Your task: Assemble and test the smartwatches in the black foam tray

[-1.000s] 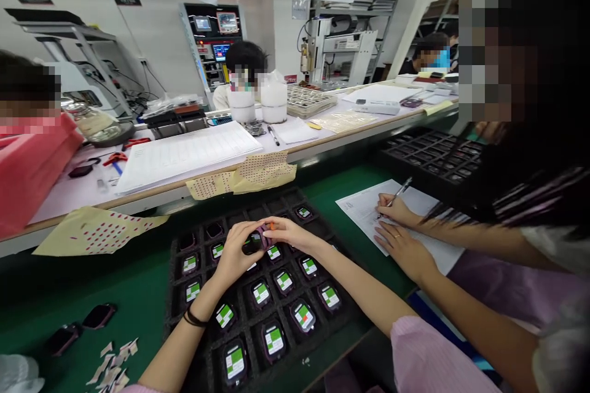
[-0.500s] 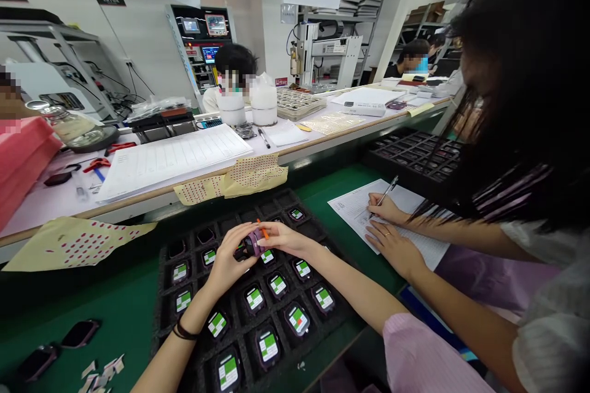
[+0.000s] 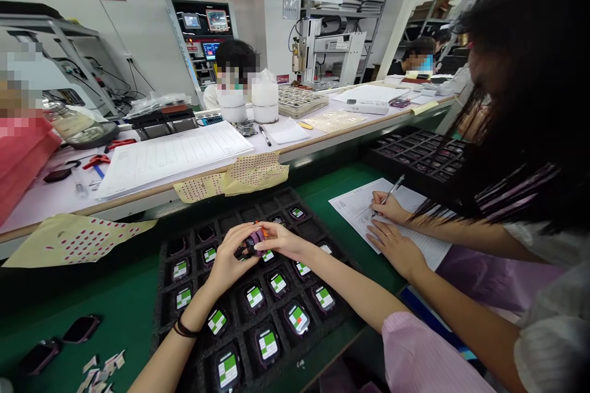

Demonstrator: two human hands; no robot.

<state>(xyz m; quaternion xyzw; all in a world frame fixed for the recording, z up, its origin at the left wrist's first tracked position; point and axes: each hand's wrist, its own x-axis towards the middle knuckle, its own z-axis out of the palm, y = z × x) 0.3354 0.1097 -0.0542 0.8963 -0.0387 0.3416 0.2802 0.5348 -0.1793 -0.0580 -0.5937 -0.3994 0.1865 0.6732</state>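
My left hand (image 3: 228,256) and my right hand (image 3: 283,241) meet above a black foam tray (image 3: 318,232), holding a small purple-cased smartwatch (image 3: 252,244) between them. An orange piece (image 3: 260,227) pokes out at its top, partly hidden by my fingers. Several similar watches sit in the tray's pockets, such as one with a green-and-white screen label (image 3: 255,296) just below my hands. A black band circles my left wrist, and a pink sleeve covers my right arm.
A co-worker's hands (image 3: 389,209) write with a pen on a paper sheet (image 3: 350,212) to the right. Another black tray (image 3: 419,153) lies beyond. Loose watches (image 3: 82,328) and paper scraps (image 3: 99,368) lie on the green mat at lower left.
My hands have drawn closer and turned the watch, and the orange piece now shows less and sits further left. The whole view has also shifted slightly.
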